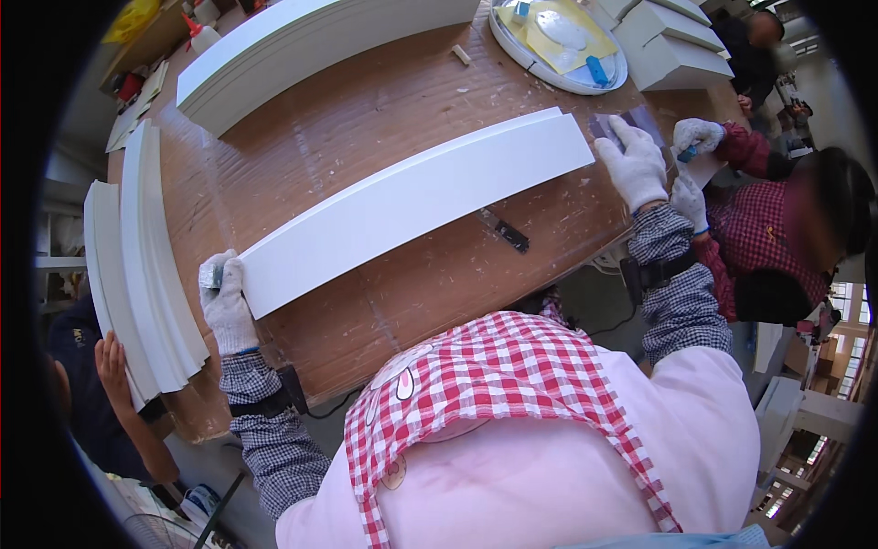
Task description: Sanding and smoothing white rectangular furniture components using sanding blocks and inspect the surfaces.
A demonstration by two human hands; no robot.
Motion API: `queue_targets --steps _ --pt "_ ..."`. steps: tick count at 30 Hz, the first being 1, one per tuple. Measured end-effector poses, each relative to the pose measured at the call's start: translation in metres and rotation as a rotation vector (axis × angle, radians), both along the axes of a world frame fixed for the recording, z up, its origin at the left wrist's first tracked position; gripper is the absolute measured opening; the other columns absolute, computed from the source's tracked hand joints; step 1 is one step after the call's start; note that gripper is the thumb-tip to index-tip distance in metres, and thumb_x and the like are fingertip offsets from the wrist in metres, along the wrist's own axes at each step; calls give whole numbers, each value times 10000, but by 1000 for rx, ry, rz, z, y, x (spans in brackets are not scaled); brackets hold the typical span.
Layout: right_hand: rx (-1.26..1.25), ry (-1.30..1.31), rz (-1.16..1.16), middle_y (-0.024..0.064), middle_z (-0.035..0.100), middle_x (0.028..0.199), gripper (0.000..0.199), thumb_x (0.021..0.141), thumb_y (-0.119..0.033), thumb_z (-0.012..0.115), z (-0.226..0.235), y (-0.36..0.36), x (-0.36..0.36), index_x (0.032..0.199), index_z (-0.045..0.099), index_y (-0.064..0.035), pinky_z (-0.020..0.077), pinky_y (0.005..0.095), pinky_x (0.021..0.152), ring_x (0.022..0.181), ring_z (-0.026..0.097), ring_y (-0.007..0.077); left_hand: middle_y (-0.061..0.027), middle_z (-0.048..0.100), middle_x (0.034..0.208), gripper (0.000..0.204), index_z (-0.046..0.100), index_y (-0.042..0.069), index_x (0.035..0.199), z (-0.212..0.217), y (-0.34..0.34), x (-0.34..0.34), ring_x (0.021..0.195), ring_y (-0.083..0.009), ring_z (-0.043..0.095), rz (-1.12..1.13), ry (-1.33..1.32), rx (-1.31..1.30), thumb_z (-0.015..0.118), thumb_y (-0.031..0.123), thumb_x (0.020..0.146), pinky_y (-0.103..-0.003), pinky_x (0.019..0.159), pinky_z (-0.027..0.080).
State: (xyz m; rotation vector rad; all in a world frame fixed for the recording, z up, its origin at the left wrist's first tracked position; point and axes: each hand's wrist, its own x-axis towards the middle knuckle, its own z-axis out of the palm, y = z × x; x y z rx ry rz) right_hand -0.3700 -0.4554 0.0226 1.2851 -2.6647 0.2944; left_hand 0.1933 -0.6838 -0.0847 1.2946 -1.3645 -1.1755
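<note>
A long white board (421,206) lies slantwise across the brown table in front of me. My left hand (229,306), in a white knitted glove, is at the board's left end, its fingers closed round a small pale greenish block (212,274). Just past the right end is my right hand (635,166), also gloved, with its fingers stretched and apart. Close to those fingertips is a dark greyish sheet (646,123). A black-handled utility knife (505,230) rests on the table below the board.
White boards are stacked at the back (320,55) and along the left edge (151,265). A round white tray (512,48) holds a yellow cloth and blue pieces. More white pieces (681,59) stand beyond it. A co-worker's gloved hands (695,137) work at the right; another person's hand (113,366) touches the left stack.
</note>
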Motion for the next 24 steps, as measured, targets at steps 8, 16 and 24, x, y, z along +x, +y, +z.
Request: queue_targets --steps 8,16,24 --pt "1 36 270 258 409 1511 681 896 -499 632 -8 -29 19 1483 473 -194 280 500 1163 1416 348 425 -96 627 1103 367 532 -1 1307 48 54 8 1000 -160 628 184 304 135 590 -33 946 -301 950 540" --pt "305 29 868 206 459 1482 689 802 -524 713 5 -91 167 1398 559 -213 228 530 1203 1410 358 414 -60 606 998 356 476 64 1298 71 106 38 910 -175 623 70 451 198 544 39 949 -344 873 520" --pt "276 26 879 206 487 1461 640 825 -533 694 6 -100 187 1370 586 -215 227 528 1208 1403 385 388 -25 602 1046 338 570 50 1205 75 120 18 919 -101 585 353 -166 105 700 65 894 -249 831 499"
